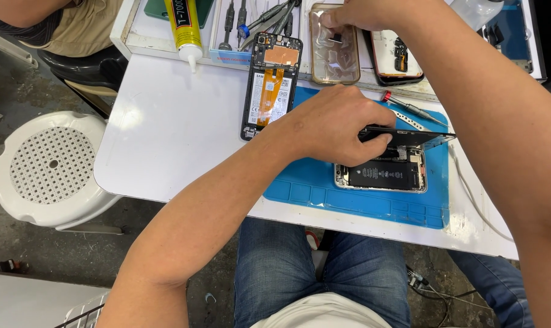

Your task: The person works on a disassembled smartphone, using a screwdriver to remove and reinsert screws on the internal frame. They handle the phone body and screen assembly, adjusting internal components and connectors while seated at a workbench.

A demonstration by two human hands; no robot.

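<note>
Both hands are at work over the bench [166, 133]. The left hand [339, 124] is closed in a pinch on the near-left corner of a lifted phone screen [409, 136], which is kept tilted up like a lid, apparently so that the inside stays reachable and its cables are not strained. Directly below, at 6 o'clock from that hand, the opened phone body [380, 176] lies flat on a blue work mat [360, 200], its black battery facing up. The right hand [363, 13] is reached out to 12 o'clock, fingers curled down into a clear phone case [334, 45]; whether anything is pinched there cannot be told. A red-tipped screwdriver [412, 108] is laid at 1 o'clock, within easy reach. At 10 o'clock a second opened phone [272, 79] is set aside, and a yellow glue tube [183, 27] lies further out.
</note>
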